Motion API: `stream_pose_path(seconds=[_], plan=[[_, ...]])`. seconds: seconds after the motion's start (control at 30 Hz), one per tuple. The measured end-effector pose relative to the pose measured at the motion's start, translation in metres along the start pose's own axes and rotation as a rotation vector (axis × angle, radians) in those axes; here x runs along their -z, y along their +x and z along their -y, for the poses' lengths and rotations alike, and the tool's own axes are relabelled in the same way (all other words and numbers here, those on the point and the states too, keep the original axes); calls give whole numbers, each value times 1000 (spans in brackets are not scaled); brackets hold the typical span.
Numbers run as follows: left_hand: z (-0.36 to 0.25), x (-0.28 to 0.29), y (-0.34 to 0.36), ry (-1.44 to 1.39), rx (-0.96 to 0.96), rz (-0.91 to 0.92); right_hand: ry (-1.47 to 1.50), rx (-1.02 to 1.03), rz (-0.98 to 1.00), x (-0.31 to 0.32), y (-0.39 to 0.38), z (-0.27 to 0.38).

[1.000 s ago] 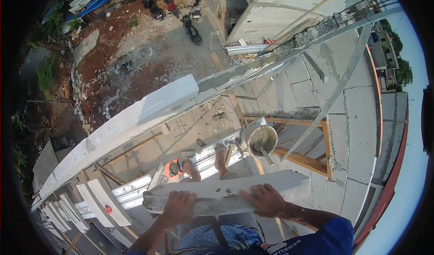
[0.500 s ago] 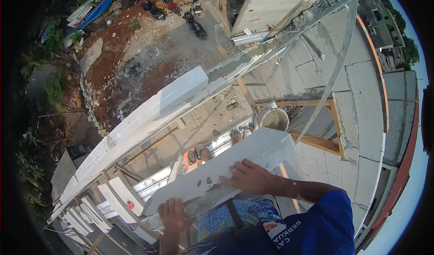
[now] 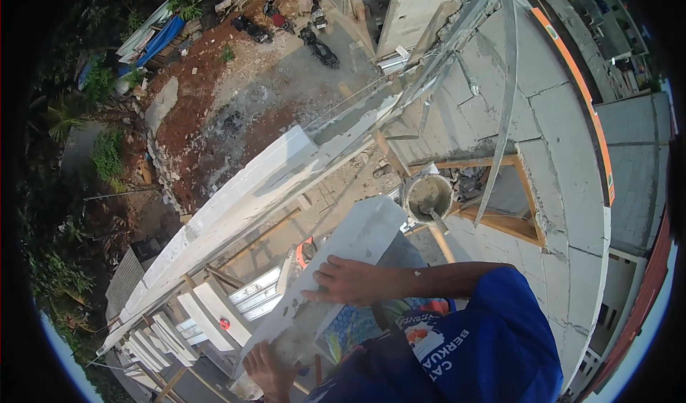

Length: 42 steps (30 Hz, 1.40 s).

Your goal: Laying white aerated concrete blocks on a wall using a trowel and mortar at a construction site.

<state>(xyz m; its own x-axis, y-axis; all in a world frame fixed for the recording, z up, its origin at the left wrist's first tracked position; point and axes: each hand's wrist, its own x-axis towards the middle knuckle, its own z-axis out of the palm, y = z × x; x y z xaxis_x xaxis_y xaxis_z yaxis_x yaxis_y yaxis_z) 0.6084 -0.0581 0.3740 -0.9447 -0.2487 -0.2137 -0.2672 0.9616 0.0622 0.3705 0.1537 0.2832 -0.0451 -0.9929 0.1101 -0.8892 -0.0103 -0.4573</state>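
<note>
A long, pale lightweight concrete block (image 3: 366,226) slants across the space in front of my body, with chips and grey mortar smears on its surface. My left hand (image 3: 268,369) grips its near, lower end. My right hand (image 3: 345,280) is closed over its edge about midway, fingers on the upper face. Beyond the block's far end stands a round bucket (image 3: 420,201) of grey mortar with a trowel (image 3: 437,221) in it. An orange-handled tool (image 3: 306,253), probably a hand saw, lies partly hidden behind the block.
On the left, a wall top carries a row of white blocks (image 3: 239,181); its bare mortar-covered stretch (image 3: 346,126) continues beyond. A block wall with a wooden frame (image 3: 532,196) rises at right, crossed by a metal strip (image 3: 509,96). Far below are motorcycles (image 3: 319,48) on the ground.
Both hands still hold the block. Its far end has swung left, so it points more steeply away from me. More of the bucket and its trowel now shows.
</note>
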Motion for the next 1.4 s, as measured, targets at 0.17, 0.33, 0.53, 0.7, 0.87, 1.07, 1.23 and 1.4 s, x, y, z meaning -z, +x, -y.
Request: stream_pose_path(seconds=[0.17, 0.33, 0.53, 0.7, 0.87, 1.07, 1.23, 1.4], plan=[[-11, 5, 7, -10, -21, -21, -20, -8, 25, 17, -6, -5], [-6, 2, 15, -15, -49, -70, -55, 7, 49, 29, -2, -5], [11, -9, 16, -21, -71, -128, -106, -31, 69, 27, 10, 0], [28, -22, 3, -36, -9, -176, -202, 10, 90, 32, 29, 10], [39, -46, -8, -113, 88, -217, -269, 43, 113, 39, 46, 17], [40, -79, -7, -205, 69, -363, -334, 92, 190, 35, 57, 11], [40, -97, -4, -220, 107, -401, -414, 145, 199, 45, 67, -1], [29, -87, 12, -227, 115, -456, -360, 256, 228, 69, 76, -19]])
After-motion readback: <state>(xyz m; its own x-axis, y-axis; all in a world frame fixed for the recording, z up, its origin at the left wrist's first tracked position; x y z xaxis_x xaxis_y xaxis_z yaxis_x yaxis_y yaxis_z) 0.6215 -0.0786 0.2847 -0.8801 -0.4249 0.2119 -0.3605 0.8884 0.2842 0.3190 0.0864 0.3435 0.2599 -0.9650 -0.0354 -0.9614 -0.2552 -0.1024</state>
